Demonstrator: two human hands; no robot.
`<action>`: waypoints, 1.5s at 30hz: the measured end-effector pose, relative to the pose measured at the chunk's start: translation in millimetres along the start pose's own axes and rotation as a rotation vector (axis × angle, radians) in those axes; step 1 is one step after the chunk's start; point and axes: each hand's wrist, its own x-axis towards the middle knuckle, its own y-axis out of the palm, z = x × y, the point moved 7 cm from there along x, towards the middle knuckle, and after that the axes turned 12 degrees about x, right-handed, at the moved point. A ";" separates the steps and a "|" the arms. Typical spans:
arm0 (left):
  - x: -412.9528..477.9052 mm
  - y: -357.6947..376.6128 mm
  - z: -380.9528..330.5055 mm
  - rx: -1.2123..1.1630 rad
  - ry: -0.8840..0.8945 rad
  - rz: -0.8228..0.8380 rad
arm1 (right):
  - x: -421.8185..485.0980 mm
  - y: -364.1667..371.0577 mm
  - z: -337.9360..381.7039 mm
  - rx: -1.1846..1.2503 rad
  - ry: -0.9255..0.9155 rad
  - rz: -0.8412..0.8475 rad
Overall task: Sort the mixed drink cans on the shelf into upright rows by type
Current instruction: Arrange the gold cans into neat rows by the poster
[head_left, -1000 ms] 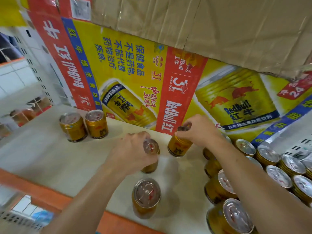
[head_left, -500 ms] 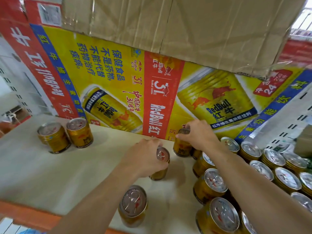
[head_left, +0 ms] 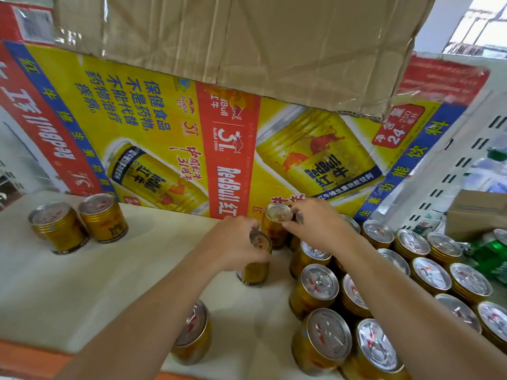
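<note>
**Both hands on gold cans at the back of the shelf**

The cans are short and gold-yellow, with ribbed sides, silver pull-tab lids and a red mark on the body. The writing on them is too small to read.

The left hand (head_left: 236, 245) has its fingers curled round the upper body of the held can (head_left: 253, 270), which stands mid-shelf, a little in front of the back edge, its lid tipped slightly toward the right. The right hand (head_left: 315, 226) pinches the rim of the rear can (head_left: 277, 215), which stands upright at the back edge just behind the held can and against the carton.

The pale shelf (head_left: 123, 283) carries the massed cans (head_left: 430, 272), upright in close rows, across its right half from the back to the front edge. A lone can (head_left: 192, 335) stands at the front edge, partly hidden by the left forearm. A pair of cans (head_left: 79, 223) stands side by side, touching, near the back left corner.

Along the back edge lies a printed carton (head_left: 227, 149), yellow with red and blue bands, its print turned sideways. It reads "RedBull" in white on red, "RedBull CHINA", "红牛", and "24 × 250" in a red patch, and it pictures two gold cans. A plain brown cardboard flap (head_left: 247, 45) hangs over its top. A green bottle (head_left: 491, 253) lies past the shelf's right edge.
</note>
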 end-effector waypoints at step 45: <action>14.2 36.3 -20.2 -0.391 -0.200 -0.012 | -51.6 -3.3 -40.5 0.049 -0.027 0.154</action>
